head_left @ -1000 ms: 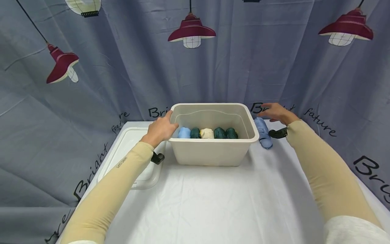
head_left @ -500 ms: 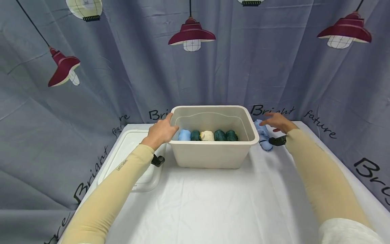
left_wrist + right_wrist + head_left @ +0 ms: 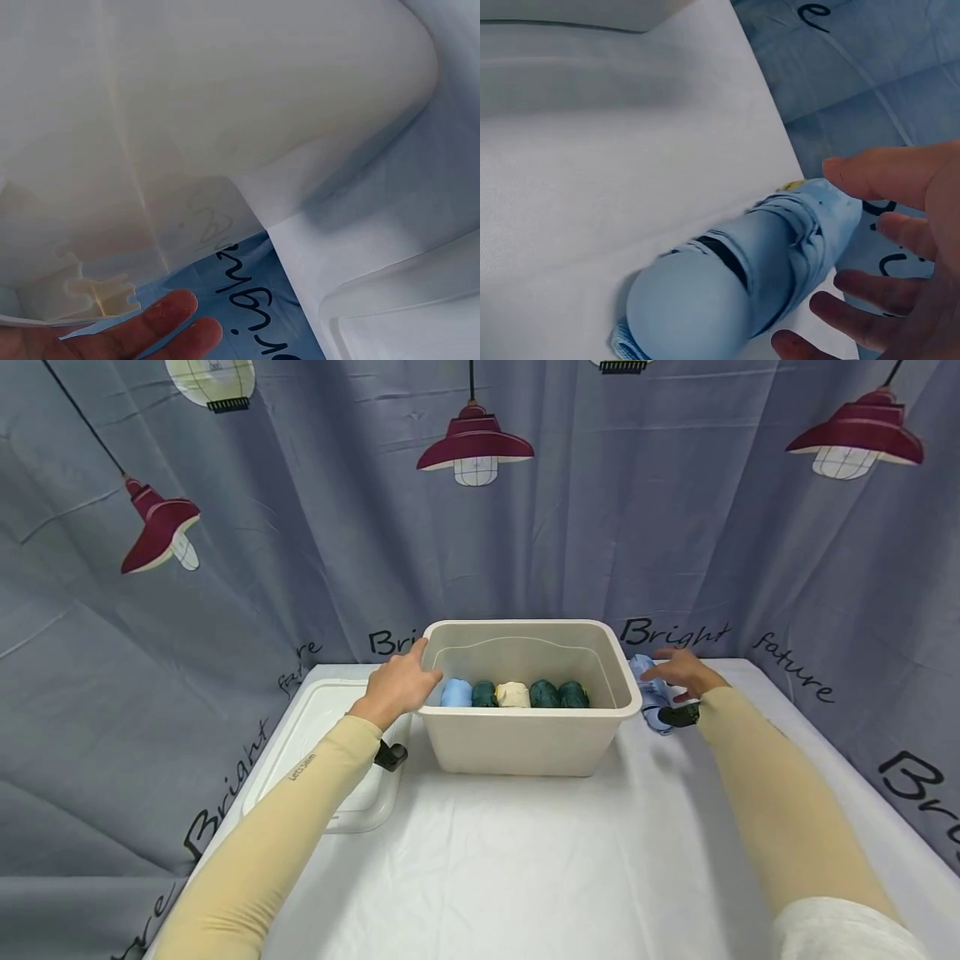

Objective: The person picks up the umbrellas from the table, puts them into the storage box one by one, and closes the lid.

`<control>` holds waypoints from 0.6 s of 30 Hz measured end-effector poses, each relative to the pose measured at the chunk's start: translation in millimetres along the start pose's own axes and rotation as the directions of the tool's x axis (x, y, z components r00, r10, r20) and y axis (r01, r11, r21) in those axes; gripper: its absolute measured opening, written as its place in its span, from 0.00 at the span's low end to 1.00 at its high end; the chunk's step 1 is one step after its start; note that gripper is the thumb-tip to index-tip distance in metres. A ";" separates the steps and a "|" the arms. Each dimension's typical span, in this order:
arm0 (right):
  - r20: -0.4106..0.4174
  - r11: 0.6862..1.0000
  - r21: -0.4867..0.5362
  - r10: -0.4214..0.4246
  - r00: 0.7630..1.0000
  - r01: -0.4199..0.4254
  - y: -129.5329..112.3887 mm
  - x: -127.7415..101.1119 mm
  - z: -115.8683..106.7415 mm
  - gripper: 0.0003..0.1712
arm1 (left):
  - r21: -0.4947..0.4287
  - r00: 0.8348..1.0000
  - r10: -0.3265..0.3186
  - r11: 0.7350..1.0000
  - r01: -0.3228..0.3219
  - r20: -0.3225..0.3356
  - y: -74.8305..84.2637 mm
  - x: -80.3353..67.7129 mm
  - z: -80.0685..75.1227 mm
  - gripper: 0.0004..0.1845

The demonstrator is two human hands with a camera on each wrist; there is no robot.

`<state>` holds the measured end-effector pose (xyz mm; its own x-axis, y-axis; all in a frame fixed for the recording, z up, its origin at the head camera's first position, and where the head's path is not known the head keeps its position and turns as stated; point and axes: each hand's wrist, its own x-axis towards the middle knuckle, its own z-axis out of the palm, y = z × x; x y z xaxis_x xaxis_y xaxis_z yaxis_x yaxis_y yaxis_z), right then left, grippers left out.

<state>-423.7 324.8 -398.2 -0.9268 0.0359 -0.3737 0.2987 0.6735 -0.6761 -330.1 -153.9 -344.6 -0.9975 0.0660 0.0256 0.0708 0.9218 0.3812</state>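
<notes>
My left hand (image 3: 400, 684) rests on the left rim of an off-white plastic box (image 3: 525, 742). Its thumb reaches over the rim, while in the left wrist view two straight fingers (image 3: 171, 309) extend below the rim's outer edge. To the right of the box lies a folded light blue umbrella (image 3: 769, 259), with a rounded end and a wrist strap. My right hand (image 3: 681, 671) hovers over its far part, fingers spread and thumb apart, holding nothing. Inside the box, a row of rolled bundles shows: light blue (image 3: 456, 693), cream (image 3: 513, 695) and several dark green (image 3: 544, 694).
A white lid (image 3: 360, 806) lies flat on the table left of the box, partly under my left forearm. The white-covered table (image 3: 525, 868) ends at a grey-blue curtain (image 3: 637, 543) printed with lamps and lettering.
My right hand has come down from above the table's back edge to the blue umbrella. The left hand stays at the box rim. The view has tilted slightly upward.
</notes>
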 end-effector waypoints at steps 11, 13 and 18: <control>-0.070 0.997 0.001 0.075 0.995 -0.075 5.6 9.0 16.0 0.52 | 0.006 1.000 0.003 1.000 -0.003 0.008 1.3 -0.1 -1.1 0.40; -0.085 0.997 -0.012 0.078 0.993 -0.079 6.7 10.4 18.1 0.52 | 0.004 1.000 0.007 1.000 -0.007 0.003 1.5 -0.5 -1.0 0.40; -0.095 0.995 -0.027 0.089 0.992 -0.092 10.6 18.3 21.5 0.51 | 0.008 1.000 0.009 1.000 -0.009 -0.005 1.6 -0.7 -0.2 0.40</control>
<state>-432.6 316.7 -425.9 -0.9139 0.1653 -0.3707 0.3763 0.6873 -0.6213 -329.3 -152.5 -343.9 -0.9968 0.0727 0.0336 0.0800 0.9240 0.3740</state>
